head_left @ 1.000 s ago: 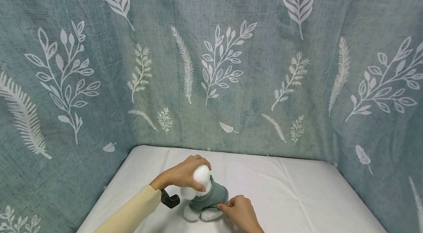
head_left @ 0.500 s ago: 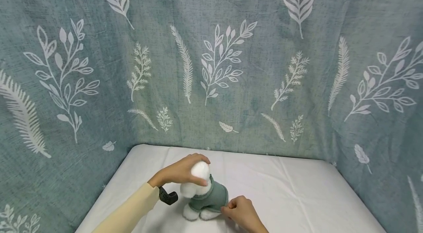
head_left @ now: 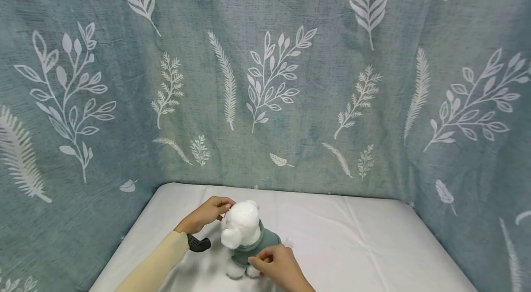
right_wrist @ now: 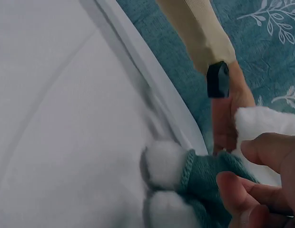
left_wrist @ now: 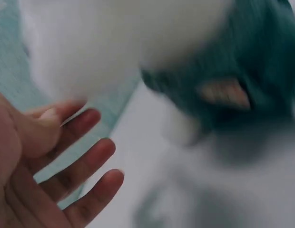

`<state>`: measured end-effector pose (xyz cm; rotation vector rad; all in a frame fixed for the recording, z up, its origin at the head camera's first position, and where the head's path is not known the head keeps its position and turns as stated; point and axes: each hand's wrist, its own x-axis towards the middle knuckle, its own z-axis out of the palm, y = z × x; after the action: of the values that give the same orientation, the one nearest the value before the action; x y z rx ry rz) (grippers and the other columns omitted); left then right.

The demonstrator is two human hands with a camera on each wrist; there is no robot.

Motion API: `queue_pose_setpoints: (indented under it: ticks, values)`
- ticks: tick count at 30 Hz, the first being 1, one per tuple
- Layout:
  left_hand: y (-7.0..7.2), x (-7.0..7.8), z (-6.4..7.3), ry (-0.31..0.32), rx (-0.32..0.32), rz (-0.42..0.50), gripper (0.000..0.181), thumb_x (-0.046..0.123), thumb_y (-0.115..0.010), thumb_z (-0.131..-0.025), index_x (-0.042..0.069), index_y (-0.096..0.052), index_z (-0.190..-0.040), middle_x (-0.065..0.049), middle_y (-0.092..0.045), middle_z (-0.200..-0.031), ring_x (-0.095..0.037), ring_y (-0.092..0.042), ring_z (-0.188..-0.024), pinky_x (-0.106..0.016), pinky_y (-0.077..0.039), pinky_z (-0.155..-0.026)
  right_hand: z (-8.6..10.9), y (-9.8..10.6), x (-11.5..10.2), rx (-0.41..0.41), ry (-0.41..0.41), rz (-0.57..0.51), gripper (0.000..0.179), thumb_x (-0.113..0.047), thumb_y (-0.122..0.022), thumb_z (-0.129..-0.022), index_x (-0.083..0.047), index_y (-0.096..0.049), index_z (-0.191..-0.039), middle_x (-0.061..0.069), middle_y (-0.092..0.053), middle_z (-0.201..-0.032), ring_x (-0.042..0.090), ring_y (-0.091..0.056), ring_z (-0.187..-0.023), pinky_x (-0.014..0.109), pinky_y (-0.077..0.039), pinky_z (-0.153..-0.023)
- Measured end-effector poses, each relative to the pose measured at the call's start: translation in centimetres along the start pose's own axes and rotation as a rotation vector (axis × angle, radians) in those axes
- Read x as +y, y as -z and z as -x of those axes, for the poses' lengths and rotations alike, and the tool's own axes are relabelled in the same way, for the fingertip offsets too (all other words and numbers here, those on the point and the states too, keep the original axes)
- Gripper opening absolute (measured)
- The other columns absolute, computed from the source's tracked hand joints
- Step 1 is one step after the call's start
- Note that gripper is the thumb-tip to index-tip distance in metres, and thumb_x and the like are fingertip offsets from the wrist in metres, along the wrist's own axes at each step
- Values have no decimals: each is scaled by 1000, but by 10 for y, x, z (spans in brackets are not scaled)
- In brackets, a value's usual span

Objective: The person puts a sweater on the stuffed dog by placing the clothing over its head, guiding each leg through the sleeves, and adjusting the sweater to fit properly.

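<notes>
A white plush animal (head_left: 242, 217) stands on the white surface, dressed in a green knitted sweater (head_left: 269, 238). Its fluffy paws (right_wrist: 165, 165) stick out below the ribbed cuffs. My left hand (head_left: 207, 214) is at the left side of the plush head, its fingers loosely spread and gripping nothing; in the left wrist view the fingertips lie just under the white fur (left_wrist: 81, 57). In front of the sweater is my right hand (head_left: 279, 265), with thumb and index finger apart in the right wrist view. Whether its fingers touch the knit is hard to tell.
A white cloth (head_left: 332, 246) covers the surface, with creases on the right. Blue-green curtains (head_left: 265, 158) printed with leaves enclose the back and both sides. A black wrist device (head_left: 198, 243) sits below the left sleeve.
My left hand has released the plush head and shifted left. My right hand has left the sweater's rear hem and moved left, in front of the toy's body.
</notes>
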<state>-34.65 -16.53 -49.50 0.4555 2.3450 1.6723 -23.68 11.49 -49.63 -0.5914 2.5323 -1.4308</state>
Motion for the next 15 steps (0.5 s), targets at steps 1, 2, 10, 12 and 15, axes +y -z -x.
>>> queue_pose_setpoints:
  ticks: [1,2,10,12,15]
  values:
    - [0,-5,0,-1,-17,-15,29,13,-46,-111,11,-68,-129,-4,-67,-126,-22,-62,-111,-44,-52,-88,-1,-3,-2,2,3,-13,24,-34,-78,-92,-11,-80,-85,4,-71,-67,22,-67,-62,31,-53,-59]
    - [-1,-9,0,-4,-38,-29,30,8,-48,-109,13,-68,-130,-4,-67,-126,-22,-62,-112,-45,-52,-88,-1,-6,-3,5,8,-20,23,-33,-78,-92,-12,-80,-86,4,-71,-68,22,-67,-62,31,-54,-59]
    - [-16,-20,-2,-47,-204,-94,33,30,-68,-101,19,-68,-133,0,-67,-128,-22,-59,-122,-52,-43,-106,-5,-21,-5,42,21,-37,23,-32,-79,-91,-9,-80,-89,1,-72,-68,20,-69,-62,29,-55,-59]
    - [-20,-19,-3,-44,-229,-86,39,31,-69,-100,17,-64,-137,0,-65,-131,-22,-57,-124,-53,-41,-109,-4,-23,-4,57,20,-41,24,-31,-79,-91,-7,-80,-89,2,-72,-70,21,-69,-63,28,-55,-58]
    - [-23,-18,-4,-42,-255,-80,44,27,-70,-100,16,-59,-141,1,-62,-135,-19,-54,-126,-50,-41,-109,-3,-24,-3,87,13,-34,25,-31,-80,-90,-6,-79,-87,1,-72,-70,20,-68,-63,27,-53,-56]
